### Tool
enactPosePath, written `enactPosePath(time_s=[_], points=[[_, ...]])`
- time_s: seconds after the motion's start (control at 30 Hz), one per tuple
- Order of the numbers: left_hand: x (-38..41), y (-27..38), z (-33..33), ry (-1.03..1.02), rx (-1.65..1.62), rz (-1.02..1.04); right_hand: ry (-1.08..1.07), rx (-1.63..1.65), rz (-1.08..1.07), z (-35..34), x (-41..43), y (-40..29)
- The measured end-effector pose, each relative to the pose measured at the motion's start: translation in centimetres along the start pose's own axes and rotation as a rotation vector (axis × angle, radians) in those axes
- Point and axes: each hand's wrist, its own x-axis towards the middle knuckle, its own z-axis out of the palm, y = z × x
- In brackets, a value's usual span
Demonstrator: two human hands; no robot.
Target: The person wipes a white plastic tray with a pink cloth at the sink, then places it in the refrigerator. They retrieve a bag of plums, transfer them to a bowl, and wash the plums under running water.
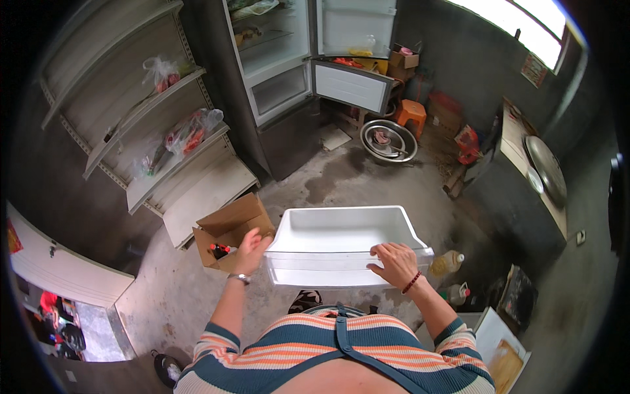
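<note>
A white plastic refrigerator drawer with a clear front edge is right before me, its inside bare. My right hand rests at the right part of its front rim, fingers bent over the edge; whether it grips is unclear. My left hand, fingers apart, is by the drawer's left end, above an open cardboard box; whether it touches the drawer cannot be told. A bottle with a red cap lies in the box. Beyond stands a refrigerator with its upper and middle doors swung open.
Metal shelves with bagged food stand left. Ahead on the floor are nested metal basins and an orange stool. A counter with a large lid is right. An oil bottle stands beside the drawer.
</note>
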Motion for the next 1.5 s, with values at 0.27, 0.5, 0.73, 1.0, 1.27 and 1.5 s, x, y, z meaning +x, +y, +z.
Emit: enactPosePath(time_s=[0.27,0.5,0.73,1.0,1.27,1.5], points=[[11.9,1.9,1.6,-0.255,-0.779,-0.598,0.147,-0.092,-0.407,-2.3,21.0,9.8],[29.1,6.9,2.6,-0.356,-0.756,-0.43,0.3,-0.186,-0.427,-6.0,34.7,16.3],[43.3,18.1,2.6,-0.206,-0.657,-0.121,0.456,-0.203,-0.437,-7.3,51.8,23.3],[58.5,26.6,1.4,0.014,-0.603,-0.096,0.512,-0.045,-0.57,-6.6,74.7,30.7],[64.8,30.4,1.2,0.235,-0.641,-0.182,0.443,0.074,-0.706,-6.5,87.5,33.5],[68.1,29.2,-0.4,0.281,-0.677,-0.205,0.435,0.151,-0.823,-5.0,93.9,33.8]])
